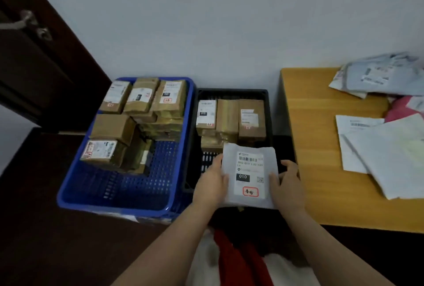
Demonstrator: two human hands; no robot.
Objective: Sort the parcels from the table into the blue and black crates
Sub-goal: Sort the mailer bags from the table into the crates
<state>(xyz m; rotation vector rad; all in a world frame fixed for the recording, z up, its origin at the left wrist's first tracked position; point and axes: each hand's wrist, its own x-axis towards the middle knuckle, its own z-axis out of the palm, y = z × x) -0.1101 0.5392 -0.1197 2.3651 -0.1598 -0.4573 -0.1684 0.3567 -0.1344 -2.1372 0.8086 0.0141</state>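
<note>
Both hands' grip pinches the white parcel between them, above the black crate.

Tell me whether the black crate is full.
Not full: the black crate has boxes only at its far end; bare floor shows near the white parcel.

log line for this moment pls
step: placing | held: white parcel | hands: left hand and right hand grip its edges | over: black crate | table: parcels remain

Dim and a bit grainy all over, with soft, flat light and no glare. Very dark to the left of the blue crate and below it. Blurry and bent near the edges. Fuzzy labels, hard to read.
</note>
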